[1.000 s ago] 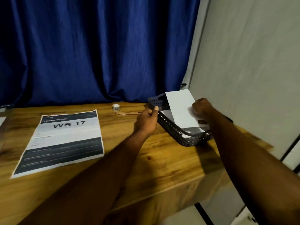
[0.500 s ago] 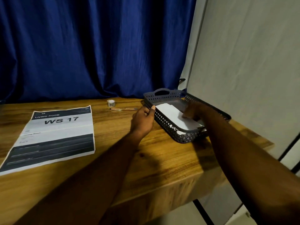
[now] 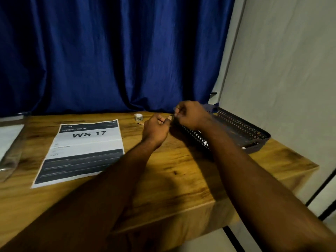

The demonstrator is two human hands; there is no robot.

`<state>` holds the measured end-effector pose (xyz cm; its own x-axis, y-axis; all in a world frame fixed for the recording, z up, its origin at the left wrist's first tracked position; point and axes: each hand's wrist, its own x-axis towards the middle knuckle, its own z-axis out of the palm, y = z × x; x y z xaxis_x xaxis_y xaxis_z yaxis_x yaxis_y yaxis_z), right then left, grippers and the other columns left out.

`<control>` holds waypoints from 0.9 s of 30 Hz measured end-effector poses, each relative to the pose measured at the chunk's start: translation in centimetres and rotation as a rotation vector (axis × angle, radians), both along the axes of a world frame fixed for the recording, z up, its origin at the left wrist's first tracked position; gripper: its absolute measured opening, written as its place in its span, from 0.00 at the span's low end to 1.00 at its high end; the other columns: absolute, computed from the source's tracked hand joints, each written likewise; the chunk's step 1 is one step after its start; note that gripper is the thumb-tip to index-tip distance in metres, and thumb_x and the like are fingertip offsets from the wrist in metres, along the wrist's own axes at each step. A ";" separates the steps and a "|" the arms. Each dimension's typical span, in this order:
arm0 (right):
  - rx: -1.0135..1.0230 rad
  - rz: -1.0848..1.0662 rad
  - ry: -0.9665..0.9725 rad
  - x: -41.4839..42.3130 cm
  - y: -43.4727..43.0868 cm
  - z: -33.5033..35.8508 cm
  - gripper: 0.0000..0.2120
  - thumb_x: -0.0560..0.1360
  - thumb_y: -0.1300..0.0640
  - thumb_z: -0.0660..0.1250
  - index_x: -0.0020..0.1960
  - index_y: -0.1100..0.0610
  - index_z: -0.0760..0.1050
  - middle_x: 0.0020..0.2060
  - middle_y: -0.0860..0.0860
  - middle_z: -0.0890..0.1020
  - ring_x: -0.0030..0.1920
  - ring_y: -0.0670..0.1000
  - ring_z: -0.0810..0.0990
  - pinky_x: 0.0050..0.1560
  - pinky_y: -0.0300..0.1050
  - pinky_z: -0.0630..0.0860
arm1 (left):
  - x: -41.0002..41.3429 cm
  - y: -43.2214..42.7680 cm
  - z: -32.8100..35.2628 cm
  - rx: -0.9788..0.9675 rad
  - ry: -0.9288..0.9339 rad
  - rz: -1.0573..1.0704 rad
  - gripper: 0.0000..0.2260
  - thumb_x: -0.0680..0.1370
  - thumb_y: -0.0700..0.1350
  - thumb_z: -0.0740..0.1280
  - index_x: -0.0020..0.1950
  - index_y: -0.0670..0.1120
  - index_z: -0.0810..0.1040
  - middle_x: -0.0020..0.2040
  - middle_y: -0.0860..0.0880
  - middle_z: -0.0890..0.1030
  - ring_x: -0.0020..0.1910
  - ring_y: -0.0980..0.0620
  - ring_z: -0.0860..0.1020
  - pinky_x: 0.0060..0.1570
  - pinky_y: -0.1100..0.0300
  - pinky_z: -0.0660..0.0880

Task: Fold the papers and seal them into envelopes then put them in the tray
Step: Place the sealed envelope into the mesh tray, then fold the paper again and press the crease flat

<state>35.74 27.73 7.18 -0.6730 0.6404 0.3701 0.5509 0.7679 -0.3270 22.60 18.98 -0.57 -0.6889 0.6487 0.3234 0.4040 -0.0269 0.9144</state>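
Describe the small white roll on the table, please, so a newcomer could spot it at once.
Start at the wooden table before the blue curtain. Near its far edge, between the printed WS 17 sheet and the dark perforated tray, stands a small white roll. Unlike those flat, wide neighbours, it is tiny and round.

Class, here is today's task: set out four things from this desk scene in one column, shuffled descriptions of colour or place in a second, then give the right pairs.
Things
1. printed sheet
2. tray
3. small roll
4. curtain

Descriptions
A. blue, hanging behind the table
B. dark, perforated, at the right end
C. lying flat, marked WS 17
D. white, near the back edge

Pairs: 1-C, 2-B, 3-D, 4-A
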 end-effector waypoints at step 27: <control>0.097 0.083 -0.067 -22.7 -12.4 -9.2 0.13 0.81 0.43 0.64 0.58 0.52 0.75 0.50 0.53 0.82 0.46 0.54 0.75 0.46 0.47 0.69 | -26.3 -19.1 -1.5 -0.623 0.401 0.198 0.36 0.81 0.59 0.68 0.85 0.53 0.55 0.80 0.42 0.68 0.80 0.37 0.61 0.78 0.38 0.57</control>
<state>13.09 15.37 -2.04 -0.7470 0.5452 0.3803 0.5025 0.8377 -0.2139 -3.73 -0.07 -2.08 -0.7185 0.6696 0.1881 0.6515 0.5532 0.5191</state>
